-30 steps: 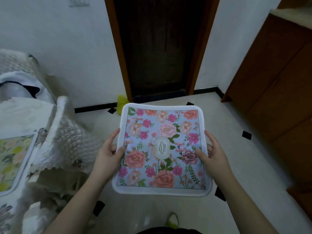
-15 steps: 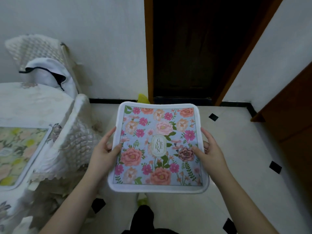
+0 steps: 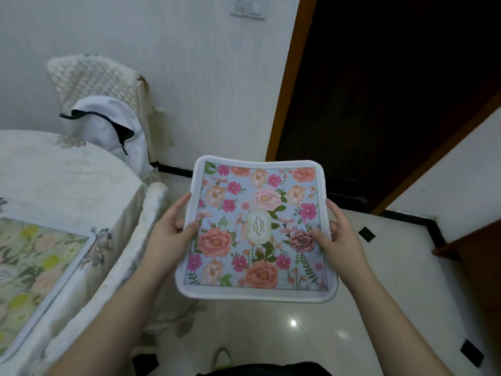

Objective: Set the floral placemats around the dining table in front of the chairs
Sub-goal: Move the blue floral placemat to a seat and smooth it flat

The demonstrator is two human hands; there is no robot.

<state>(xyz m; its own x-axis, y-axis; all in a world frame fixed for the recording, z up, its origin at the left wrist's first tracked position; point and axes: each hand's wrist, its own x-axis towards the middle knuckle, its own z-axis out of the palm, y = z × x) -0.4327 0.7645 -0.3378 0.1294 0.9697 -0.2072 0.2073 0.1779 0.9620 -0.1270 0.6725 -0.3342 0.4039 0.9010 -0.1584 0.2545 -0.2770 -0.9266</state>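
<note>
Above the glossy cream floor tiles (image 3: 379, 280), a blue square floral placemat with a white border (image 3: 257, 232) was held level, clear of the round dining table draped in a white embroidered cloth (image 3: 67, 180). Its left edge was gripped by the left hand (image 3: 168, 234), its right edge by the right hand (image 3: 339, 240). A second, green floral placemat (image 3: 35, 267) was laid on the table, near a chair with a quilted cream cover (image 3: 100, 80).
</note>
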